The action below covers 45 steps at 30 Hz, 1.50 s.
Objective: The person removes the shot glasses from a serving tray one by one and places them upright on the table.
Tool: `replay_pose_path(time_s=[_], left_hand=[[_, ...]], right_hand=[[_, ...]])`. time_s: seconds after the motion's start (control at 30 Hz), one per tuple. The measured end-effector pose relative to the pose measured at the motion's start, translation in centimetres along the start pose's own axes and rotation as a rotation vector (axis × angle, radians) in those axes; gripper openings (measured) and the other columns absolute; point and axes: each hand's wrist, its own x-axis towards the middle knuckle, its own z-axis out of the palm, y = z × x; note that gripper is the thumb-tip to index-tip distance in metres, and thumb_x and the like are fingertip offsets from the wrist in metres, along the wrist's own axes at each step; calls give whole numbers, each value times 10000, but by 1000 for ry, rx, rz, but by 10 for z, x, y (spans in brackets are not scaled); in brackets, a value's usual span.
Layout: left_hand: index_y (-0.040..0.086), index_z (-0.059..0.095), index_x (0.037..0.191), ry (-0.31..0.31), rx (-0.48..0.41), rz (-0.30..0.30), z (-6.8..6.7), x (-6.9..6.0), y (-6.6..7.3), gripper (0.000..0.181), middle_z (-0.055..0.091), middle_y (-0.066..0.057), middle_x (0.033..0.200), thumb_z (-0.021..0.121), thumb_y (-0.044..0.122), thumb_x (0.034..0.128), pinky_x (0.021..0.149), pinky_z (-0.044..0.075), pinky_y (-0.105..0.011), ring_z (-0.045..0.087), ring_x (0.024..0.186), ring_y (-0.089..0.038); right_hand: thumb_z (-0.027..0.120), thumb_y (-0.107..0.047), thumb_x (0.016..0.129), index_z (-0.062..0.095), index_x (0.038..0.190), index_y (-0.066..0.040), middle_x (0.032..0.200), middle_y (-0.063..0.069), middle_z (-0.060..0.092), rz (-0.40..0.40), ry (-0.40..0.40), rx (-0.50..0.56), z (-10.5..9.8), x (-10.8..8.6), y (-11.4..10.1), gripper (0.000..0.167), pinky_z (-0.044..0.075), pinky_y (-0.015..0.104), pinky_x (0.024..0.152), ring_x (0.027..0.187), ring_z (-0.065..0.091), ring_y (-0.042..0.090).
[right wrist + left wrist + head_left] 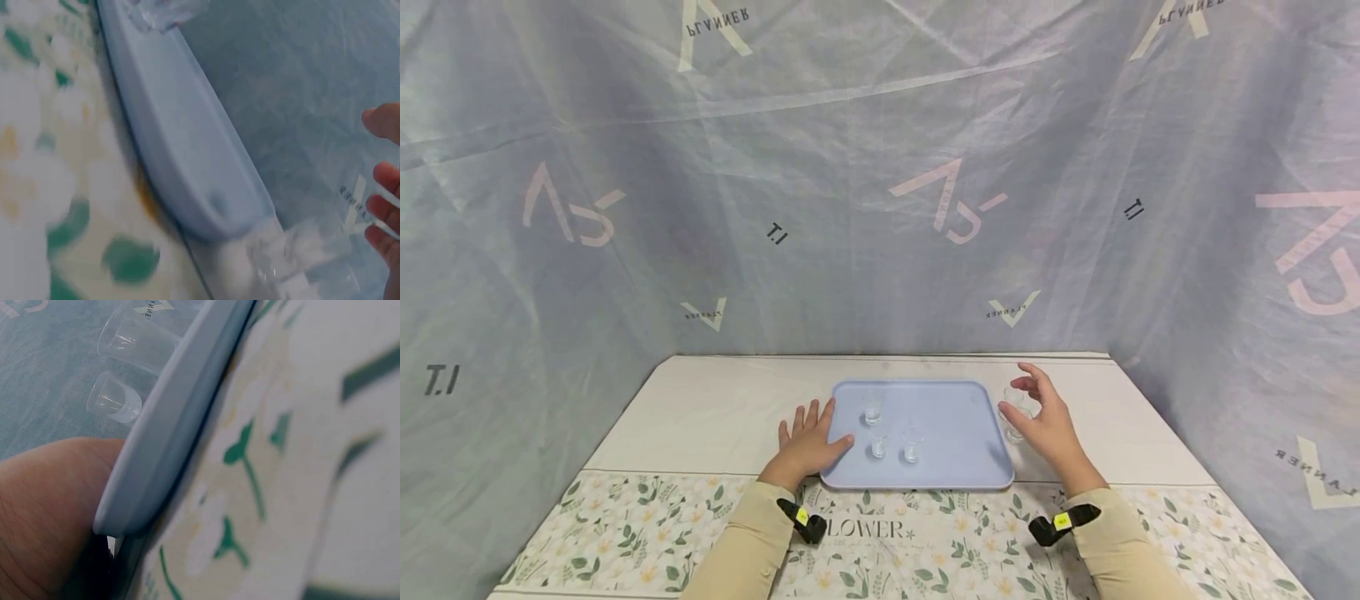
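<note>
Several small clear glasses stand on the left half of a pale blue tray (951,433); one is the glass (872,414) behind two nearer ones. My left hand (807,446) rests at the tray's left edge, fingers spread and straight, thumb over the rim. In the left wrist view its base (53,500) lies against the tray's side (156,431). Beyond the tray's right edge, my right hand (1047,421) is around clear glasses (1017,425), thumb and fingers apart. The right wrist view shows glasses (306,256) by the tray corner, apart from the fingers (386,212).
A white cloth (722,408) with a floral front band (625,533) covers the table. Grey-blue printed fabric (850,275) hangs behind and at both sides. Each wrist wears a black strap with a camera.
</note>
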Motion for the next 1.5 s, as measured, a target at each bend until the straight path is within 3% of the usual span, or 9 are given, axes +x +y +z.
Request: replay_pose_path(time_s=[0.43,0.63,0.83,1.1,1.27,1.5], left_hand=[[204,89,1648,-22,-8,-4,-2,-1,3,869,10,-184,1689,512,578,987,1157,-98,-667,-91,1538,-412],[220,69,1648,-21,21,-11,-3,-3,3,875,3,-169,1693,483,612,986,1163,-98,-655,-90,1543,-396],[208,90,1649,-11,1,1,-4,-4,2,883,13,-188,1689,490,620,980,1155,-106,-668,-85,1539,-413],[203,87,1648,-12,10,-5,-3,-2,2,867,14,-180,1689,503,585,990,1157,-91,-668,-80,1540,-411],[196,88,1647,-19,4,-11,-5,-4,5,866,9,-181,1689,506,576,991,1158,-99,-664,-88,1540,-409],[204,85,1648,-23,10,-12,-1,-1,1,874,6,-179,1690,501,593,985,1161,-91,-663,-87,1540,-409]], right_hand=[[819,-21,833,460,1466,-46,1169,179,663,-94,-62,110,45,1,-19,728,424,558,1009,1118,608,352],[818,-25,837,436,1476,-61,1169,183,657,-134,-151,166,67,-6,-30,746,492,548,983,1112,625,348],[805,-28,854,369,1523,-102,1260,295,565,-80,-308,328,82,-15,-39,802,506,607,944,1164,580,452],[781,-1,870,304,1558,-123,1366,308,476,28,-447,398,92,-26,-51,846,482,621,970,1239,520,509],[791,-75,885,330,1548,-192,1354,242,504,14,-489,408,102,-33,-49,816,505,545,981,1212,558,401],[756,-54,908,374,1532,-206,1274,155,584,-27,-457,288,107,-37,-54,746,549,477,926,1110,628,302]])
